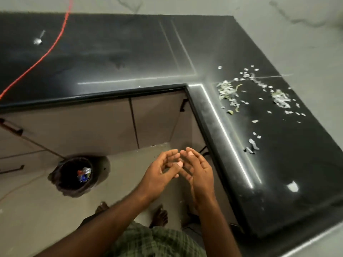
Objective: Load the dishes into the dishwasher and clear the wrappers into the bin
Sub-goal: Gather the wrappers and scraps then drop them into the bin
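Observation:
My left hand and my right hand are held together over the floor in the corner of an L-shaped black counter, palms facing, fingertips touching, nothing held between them. A dark round bin stands on the floor to the left of my hands, with crumpled wrappers inside it. Vegetable scraps and peelings lie scattered on the right wing of the counter. A metal spoon lies at the far left of the counter.
A red cord runs across the left of the counter. Beige cabinet doors with dark handles sit below the counter. A small white scrap lies near the counter's right front. My bare feet stand on the tiled floor.

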The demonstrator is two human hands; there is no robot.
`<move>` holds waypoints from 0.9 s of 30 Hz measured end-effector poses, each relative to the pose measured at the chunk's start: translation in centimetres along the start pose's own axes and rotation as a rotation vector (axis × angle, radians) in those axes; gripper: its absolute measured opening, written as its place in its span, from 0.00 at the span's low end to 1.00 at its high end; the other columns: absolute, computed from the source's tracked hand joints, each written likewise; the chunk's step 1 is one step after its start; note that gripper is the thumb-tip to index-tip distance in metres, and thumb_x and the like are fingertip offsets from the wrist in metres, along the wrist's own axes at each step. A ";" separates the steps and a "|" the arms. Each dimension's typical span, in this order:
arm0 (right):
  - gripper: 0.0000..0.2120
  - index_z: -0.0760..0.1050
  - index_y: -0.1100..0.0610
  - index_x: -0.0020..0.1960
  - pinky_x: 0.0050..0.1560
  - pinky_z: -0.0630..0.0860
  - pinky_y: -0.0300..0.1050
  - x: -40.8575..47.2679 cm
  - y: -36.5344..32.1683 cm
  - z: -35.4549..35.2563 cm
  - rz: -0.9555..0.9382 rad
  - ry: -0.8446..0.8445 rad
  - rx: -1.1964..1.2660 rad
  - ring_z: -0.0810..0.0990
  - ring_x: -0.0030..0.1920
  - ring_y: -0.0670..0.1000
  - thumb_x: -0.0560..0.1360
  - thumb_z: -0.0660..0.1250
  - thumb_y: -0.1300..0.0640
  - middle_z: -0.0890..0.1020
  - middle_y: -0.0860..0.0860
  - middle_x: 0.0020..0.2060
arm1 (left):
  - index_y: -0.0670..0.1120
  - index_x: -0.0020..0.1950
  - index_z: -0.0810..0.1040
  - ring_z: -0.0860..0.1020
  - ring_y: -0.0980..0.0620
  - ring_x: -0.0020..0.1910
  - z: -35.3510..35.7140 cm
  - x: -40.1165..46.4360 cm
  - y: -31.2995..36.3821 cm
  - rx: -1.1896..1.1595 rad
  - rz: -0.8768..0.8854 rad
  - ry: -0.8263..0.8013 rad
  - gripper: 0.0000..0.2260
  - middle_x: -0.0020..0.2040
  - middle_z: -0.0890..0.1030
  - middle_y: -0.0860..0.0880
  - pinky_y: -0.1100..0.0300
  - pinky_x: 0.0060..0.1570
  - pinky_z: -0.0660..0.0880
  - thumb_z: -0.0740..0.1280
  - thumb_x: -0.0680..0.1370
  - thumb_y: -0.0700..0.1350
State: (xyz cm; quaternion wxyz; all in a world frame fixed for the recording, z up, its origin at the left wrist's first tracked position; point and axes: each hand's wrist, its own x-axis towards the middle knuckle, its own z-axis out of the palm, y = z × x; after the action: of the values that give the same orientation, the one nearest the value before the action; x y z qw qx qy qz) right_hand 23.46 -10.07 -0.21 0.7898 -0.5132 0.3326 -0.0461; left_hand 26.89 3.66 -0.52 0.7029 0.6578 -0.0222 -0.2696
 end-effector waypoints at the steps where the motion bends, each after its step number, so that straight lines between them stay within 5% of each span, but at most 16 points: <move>1: 0.12 0.80 0.58 0.66 0.57 0.83 0.56 0.1 -0.5 -0.9 -0.018 0.040 0.025 0.86 0.60 0.58 0.84 0.67 0.58 0.87 0.57 0.57 | 0.49 0.73 0.74 0.81 0.54 0.64 0.9 0.4 0.4 0.021 0.013 -0.035 0.19 0.67 0.82 0.51 0.51 0.59 0.82 0.70 0.82 0.41; 9: 0.10 0.83 0.48 0.61 0.59 0.81 0.46 1.9 -2.0 -7.0 -0.303 0.367 -0.185 0.85 0.58 0.47 0.82 0.70 0.58 0.87 0.48 0.54 | 0.51 0.71 0.76 0.81 0.59 0.59 4.2 3.4 1.6 0.208 0.122 -0.137 0.18 0.66 0.81 0.56 0.52 0.61 0.81 0.72 0.81 0.47; 14: 0.16 0.81 0.46 0.64 0.69 0.74 0.61 5.3 -1.2 -10.0 -0.432 0.631 -0.670 0.78 0.66 0.53 0.77 0.73 0.54 0.82 0.49 0.63 | 0.54 0.68 0.77 0.79 0.61 0.62 4.1 7.4 2.3 0.355 0.159 -0.196 0.15 0.62 0.81 0.57 0.59 0.60 0.80 0.71 0.82 0.45; 19: 0.30 0.74 0.49 0.75 0.76 0.58 0.69 9.4 -2.8 -9.6 -0.243 0.704 -0.997 0.58 0.81 0.60 0.75 0.76 0.47 0.65 0.56 0.81 | 0.54 0.64 0.81 0.78 0.58 0.61 3.7 15.6 3.4 0.536 0.303 -0.189 0.13 0.61 0.80 0.57 0.60 0.59 0.78 0.71 0.79 0.46; 27: 0.40 0.60 0.42 0.83 0.81 0.44 0.64 18.4 -7.6 -6.5 -0.100 0.661 -1.166 0.43 0.84 0.58 0.75 0.68 0.31 0.48 0.53 0.85 | 0.53 0.72 0.75 0.62 0.53 0.77 4.2 30.4 6.8 1.004 0.482 -0.433 0.19 0.77 0.68 0.52 0.55 0.78 0.63 0.69 0.81 0.51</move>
State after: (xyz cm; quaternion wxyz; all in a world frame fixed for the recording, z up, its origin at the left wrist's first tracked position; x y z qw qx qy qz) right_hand 35.99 -26.34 -4.23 0.2368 -0.8296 0.5032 -0.0500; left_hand 53.65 -12.68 -3.39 0.3270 0.8160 -0.4384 -0.1871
